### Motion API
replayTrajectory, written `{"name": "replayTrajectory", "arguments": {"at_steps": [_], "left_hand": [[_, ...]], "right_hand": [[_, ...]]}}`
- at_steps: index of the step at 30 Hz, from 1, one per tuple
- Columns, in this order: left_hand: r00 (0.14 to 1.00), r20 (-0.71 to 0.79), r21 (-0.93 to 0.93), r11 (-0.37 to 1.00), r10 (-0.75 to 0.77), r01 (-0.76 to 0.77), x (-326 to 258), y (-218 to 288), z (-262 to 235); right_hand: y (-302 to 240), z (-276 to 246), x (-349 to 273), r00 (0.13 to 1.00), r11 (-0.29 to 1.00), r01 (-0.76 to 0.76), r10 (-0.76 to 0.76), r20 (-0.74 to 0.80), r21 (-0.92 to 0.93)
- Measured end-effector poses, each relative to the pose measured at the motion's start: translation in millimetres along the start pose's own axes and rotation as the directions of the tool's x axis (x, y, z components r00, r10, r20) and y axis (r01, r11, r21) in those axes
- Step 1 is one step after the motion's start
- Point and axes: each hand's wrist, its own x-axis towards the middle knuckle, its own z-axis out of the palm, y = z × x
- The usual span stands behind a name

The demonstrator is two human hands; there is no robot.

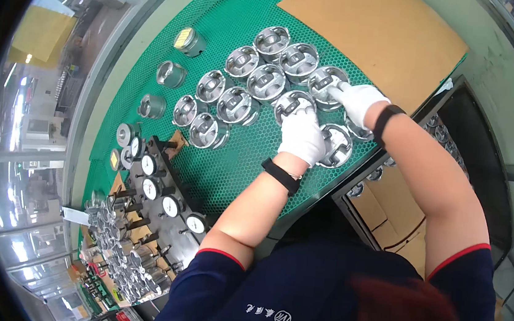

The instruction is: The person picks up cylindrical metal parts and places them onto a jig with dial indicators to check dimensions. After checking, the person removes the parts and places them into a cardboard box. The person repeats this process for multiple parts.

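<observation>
Gloved left hand (301, 134) rested flat on piston (293, 104) at frame centre, right hand (357, 101) fingers closed on neighbouring piston (325, 81), green mat (230, 176), cardboard (375, 29) upper right, dial gauges (161, 191) lower left.

The gloved left hand (301, 134) covers the near part of one metal piston (293, 104), and just beside it another piston (337, 146) is partly hidden too, so how the fingers grip cannot be told. Under the right hand (357, 101), a piston (325, 80) is hidden along its near edge, and one more (359, 132) shows only as a sliver beneath the wrist. Far to the left of both hands, the dial gauges (161, 196) are too small to read.
</observation>
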Motion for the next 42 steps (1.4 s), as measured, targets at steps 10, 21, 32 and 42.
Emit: {"name": "replayTrajectory", "arguments": {"at_steps": [10,21,32,42], "left_hand": [[0.994,-0.094,-0.081,0.996,-0.052,0.044,1.3,3.0,11.5],[0.993,-0.095,0.049,0.995,-0.076,0.081,-0.6,44.6,14.8],[0.932,-0.363,0.477,0.861,0.012,0.175,-142.5,368.9,-23.4],[0.718,0.308,-0.076,0.768,0.624,-0.635,-200.4,738.3,249.0]], "right_hand": [[27.9,9.2,-25.4,0.992,0.974,-0.041,0.067,-0.11,0.223],[60.1,87.2,-454.1,0.705,0.687,-0.404,0.655,-0.272,0.604],[138.9,329.4,-929.3,0.133,0.026,-0.886,0.971,0.2,0.462],[142.5,508.2,-1009.9,0.006,-0.178,-0.742,0.962,0.271,0.646]]}}
